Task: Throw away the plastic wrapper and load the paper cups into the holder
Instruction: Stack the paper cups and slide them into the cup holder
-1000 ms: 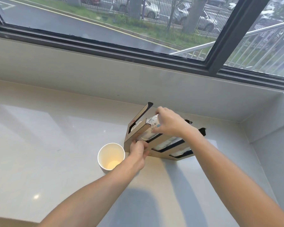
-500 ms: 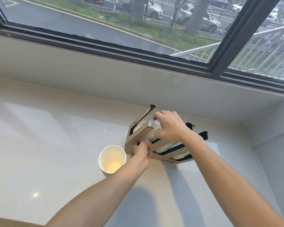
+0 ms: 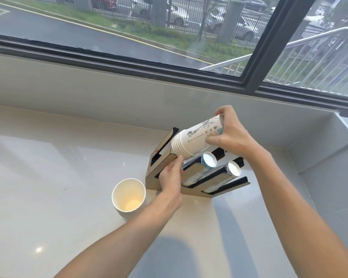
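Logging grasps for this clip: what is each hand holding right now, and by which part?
Right hand grips the stack of paper cups at its closed bottom end. Left hand grasps the cup holder at its front edge.

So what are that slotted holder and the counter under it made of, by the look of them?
The holder looks like brown cardboard or thin board with dark edges: flat matte panels, cut slots; I can't tell which. The counter seems polished stone or a solid-surface slab: pale, glossy, mirroring the light.
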